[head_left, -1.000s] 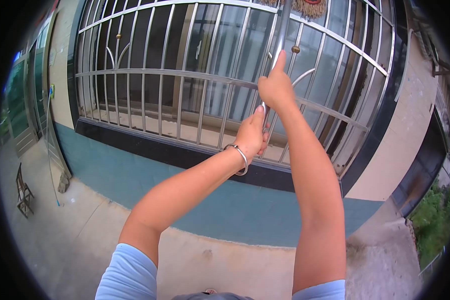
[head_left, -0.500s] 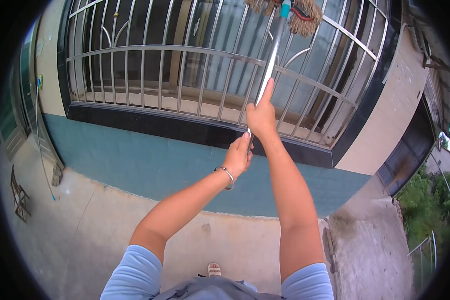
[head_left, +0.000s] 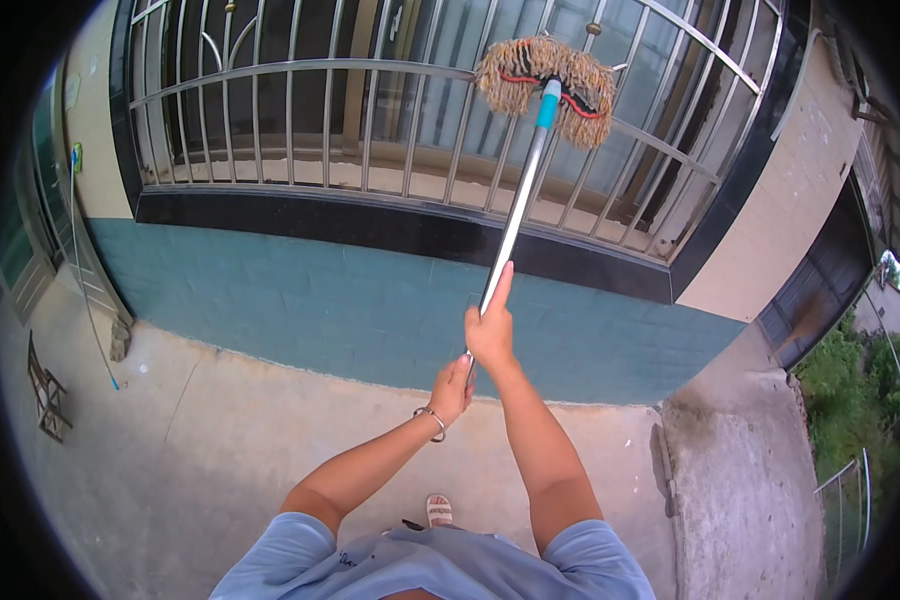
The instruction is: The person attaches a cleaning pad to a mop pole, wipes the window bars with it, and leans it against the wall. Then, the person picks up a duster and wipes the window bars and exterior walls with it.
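Observation:
Both my hands are wrapped round the silver pole of a mop (head_left: 519, 205). My left hand (head_left: 452, 388), with a bracelet at the wrist, grips the lower end. Just above it, my right hand (head_left: 491, 335) is closed on the pole, its index finger stretched along the metal. A teal collar joins the pole to a shaggy beige mop head (head_left: 547, 85) with red and black trim. The mop head lies over the metal window bars (head_left: 390, 66), near their curved crossbar; whether it presses on them I cannot tell.
Below the window run a black stone sill (head_left: 320, 222) and a teal tiled wall (head_left: 300, 300). A second long pole (head_left: 82, 270) leans by the door at left. A small wooden chair (head_left: 45, 390) stands on the concrete floor (head_left: 240, 430). Green plants (head_left: 840, 390) grow at right.
Both hands have drawn the mop down towards my body. Its head has come lower on the window bars and now shows fully.

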`<state>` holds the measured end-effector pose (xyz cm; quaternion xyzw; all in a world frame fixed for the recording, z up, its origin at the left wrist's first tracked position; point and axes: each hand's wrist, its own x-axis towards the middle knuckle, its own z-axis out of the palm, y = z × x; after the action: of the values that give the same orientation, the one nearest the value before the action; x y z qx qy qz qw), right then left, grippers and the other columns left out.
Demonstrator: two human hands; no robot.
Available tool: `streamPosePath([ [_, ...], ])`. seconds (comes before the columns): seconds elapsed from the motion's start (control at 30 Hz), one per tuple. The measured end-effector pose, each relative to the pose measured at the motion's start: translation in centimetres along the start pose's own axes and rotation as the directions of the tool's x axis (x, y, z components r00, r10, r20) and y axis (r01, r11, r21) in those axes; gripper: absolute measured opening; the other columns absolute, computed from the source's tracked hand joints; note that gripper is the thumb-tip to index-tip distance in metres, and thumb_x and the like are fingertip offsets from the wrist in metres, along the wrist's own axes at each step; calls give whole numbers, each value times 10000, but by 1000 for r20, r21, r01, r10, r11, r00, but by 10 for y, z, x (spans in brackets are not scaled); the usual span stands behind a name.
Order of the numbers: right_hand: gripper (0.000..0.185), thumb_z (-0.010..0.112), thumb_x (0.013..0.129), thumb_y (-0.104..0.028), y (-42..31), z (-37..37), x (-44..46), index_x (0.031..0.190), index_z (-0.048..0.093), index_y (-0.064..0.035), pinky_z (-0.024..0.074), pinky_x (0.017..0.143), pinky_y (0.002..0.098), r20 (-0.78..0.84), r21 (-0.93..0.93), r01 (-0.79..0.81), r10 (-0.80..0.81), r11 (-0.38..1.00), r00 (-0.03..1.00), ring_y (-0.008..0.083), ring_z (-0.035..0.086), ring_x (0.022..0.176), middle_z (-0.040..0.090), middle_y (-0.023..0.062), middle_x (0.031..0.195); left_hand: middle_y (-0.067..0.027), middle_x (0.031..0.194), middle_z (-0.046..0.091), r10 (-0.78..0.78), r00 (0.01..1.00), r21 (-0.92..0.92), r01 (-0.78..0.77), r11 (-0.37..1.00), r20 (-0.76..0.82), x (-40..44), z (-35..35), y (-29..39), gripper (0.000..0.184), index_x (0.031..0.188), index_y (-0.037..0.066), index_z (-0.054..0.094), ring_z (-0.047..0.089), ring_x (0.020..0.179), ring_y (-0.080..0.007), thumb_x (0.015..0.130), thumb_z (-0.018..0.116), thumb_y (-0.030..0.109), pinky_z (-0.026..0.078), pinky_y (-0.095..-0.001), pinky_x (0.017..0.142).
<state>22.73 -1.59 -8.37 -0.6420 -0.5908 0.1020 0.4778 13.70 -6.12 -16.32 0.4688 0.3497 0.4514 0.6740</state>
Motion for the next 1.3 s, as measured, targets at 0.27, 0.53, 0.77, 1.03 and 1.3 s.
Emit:
streamPosePath([
  [0.27, 859, 474, 765, -58, 12, 2, -28, 1402, -100, -97, 464, 570, 437, -21, -105, -6, 4, 994, 1000, 393, 594, 623, 598, 228, 705, 14, 494, 385, -76, 997, -54, 76, 996, 5, -12, 4, -24, 471, 716, 91, 444, 332, 341, -66, 926, 319, 494, 265, -210, 314],
  [0.53, 865, 471, 757, -38, 34, 30, -50, 1396, -109, -86, 451, 547, 444, 23, -96, -80, 82, 992, 996, 403, 583, 602, 587, 242, 698, 12, 475, 379, -126, 991, 17, 127, 992, -45, -17, -17, -58, 504, 668, 95, 440, 350, 357, -74, 905, 339, 528, 274, -228, 331],
  [0.77, 883, 474, 752, -44, 79, 70, -105, 1393, -131, -101, 436, 529, 448, 150, -58, -174, 181, 983, 972, 398, 573, 579, 577, 233, 673, 8, 508, 419, -160, 979, 108, 174, 979, -122, -56, -45, -119, 545, 644, 84, 471, 414, 428, -85, 896, 339, 550, 307, -241, 375],
  [1.03, 870, 490, 760, -109, 101, 84, -173, 1388, -112, -124, 445, 560, 492, 261, -61, -310, 315, 949, 912, 437, 571, 642, 578, 277, 722, -42, 480, 436, -292, 946, 129, 310, 942, -143, -107, -59, -163, 581, 687, 47, 460, 389, 318, -122, 898, 298, 563, 291, -253, 299],
  [1.3, 853, 517, 755, -28, 99, 98, -165, 1386, -50, -119, 437, 406, 359, 118, 477, -276, 251, 834, 961, 238, 553, 513, 535, 137, 714, -34, 456, 418, -399, 910, 32, 405, 914, -113, -139, -81, -159, 529, 660, 59, 462, 388, 339, -120, 908, 349, 512, 312, -260, 330],
])
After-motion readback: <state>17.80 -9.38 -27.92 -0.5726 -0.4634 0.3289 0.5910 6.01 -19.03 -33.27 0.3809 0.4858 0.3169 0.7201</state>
